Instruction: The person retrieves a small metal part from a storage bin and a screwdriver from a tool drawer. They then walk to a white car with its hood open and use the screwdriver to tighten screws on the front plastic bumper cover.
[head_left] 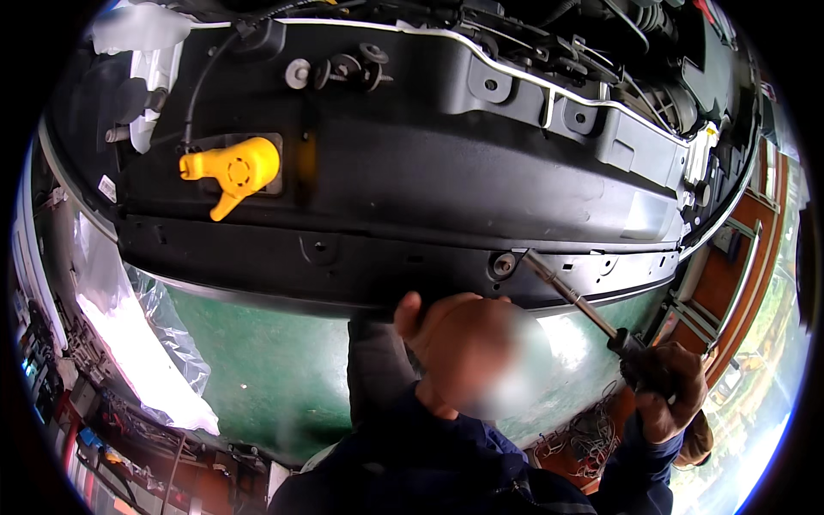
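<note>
My right hand (674,386) is closed around the black grip of a long-shafted socket driver (592,314). Its jointed metal shaft slants up to the left, the tip just right of a round bolt (504,264) in the front strip of the black plastic cover (386,184). I cannot tell whether tip and bolt touch. At the cover's front edge, left of the shaft, is my left hand (451,335), partly smeared by a blur. The thumb stands apart from the fingers, and nothing shows in the hand.
A yellow plastic cap (249,167) with a lever sits on the cover's left. Several bolts with washers (339,70) lie behind it. Engine parts (549,47) fill the far side. Green floor (257,360) shows below, with clear plastic sheeting (142,343) at left and tangled wire (588,438) at right.
</note>
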### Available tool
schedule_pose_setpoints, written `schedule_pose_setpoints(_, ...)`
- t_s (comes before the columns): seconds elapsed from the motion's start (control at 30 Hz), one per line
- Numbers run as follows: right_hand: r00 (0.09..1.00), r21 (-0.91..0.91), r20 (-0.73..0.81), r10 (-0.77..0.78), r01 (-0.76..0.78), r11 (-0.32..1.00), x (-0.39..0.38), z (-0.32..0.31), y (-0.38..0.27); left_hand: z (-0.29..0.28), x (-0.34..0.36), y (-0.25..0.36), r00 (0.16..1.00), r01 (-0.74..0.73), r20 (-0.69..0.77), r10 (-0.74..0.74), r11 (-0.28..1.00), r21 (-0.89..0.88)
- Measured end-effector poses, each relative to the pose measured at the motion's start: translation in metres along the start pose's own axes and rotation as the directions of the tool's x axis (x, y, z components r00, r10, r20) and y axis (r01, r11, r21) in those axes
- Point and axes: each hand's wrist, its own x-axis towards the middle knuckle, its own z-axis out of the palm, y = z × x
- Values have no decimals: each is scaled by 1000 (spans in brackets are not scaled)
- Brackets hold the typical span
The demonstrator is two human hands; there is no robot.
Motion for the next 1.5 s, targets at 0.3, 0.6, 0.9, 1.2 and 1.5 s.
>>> schedule_pose_setpoints(0.3, 970, -278, 74, -230, 241, 930, 11, -4, -14, -14, 4, 9, 979, 98, 151, -137, 966, 241)
schedule_pose_setpoints(0.6, 906, -439, 359, -222, 374, 817, 56, -16, -63, -8, 12, 11, 981, 129, 111, -158, 964, 231)
schedule_pose_setpoints(0.9, 746, -424, 586, -316, 615, 666, 87, 2, -110, 0, 4, 0, 990, 136, 53, -133, 990, -46)
schedule_pose_setpoints(1.2, 444, -429, 862, -245, 896, 113, 108, 26, -171, 9, -1, 1, 991, 108, -64, -117, 986, -125)
schedule_pose_setpoints(1.5, 831, -466, 545, -110, 409, 784, 104, 28, -154, 7, -12, -11, 967, 149, 231, -107, 973, -176)
